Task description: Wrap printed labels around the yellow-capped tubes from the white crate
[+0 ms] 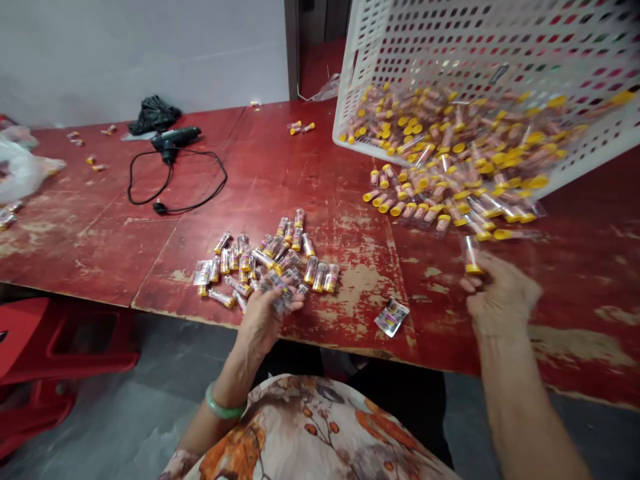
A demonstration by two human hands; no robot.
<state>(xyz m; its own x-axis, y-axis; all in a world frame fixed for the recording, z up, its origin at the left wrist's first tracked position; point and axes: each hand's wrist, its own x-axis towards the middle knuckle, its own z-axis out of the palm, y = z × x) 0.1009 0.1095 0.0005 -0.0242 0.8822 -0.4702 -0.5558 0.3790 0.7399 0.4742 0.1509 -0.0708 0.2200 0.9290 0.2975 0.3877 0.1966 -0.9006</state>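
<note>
My right hand (500,293) pinches a small clear tube with a yellow cap (471,253), just in front of a heap of similar capped tubes (430,193). In my left hand (263,317), partly curled fingers hold several shiny printed plastic sleeves (279,293). This hand is at the near edge of a pile of tubes with printed wraps (244,257). One flat printed sleeve (393,317) lies on the table between my hands.
A white perforated basket (345,113) lies tipped on the red table (260,160), its tubes spilling out. Behind the wrapped pile are a corded heat gun (175,138) and a black plastic bag (154,115). Red stools (30,340) stand at lower left.
</note>
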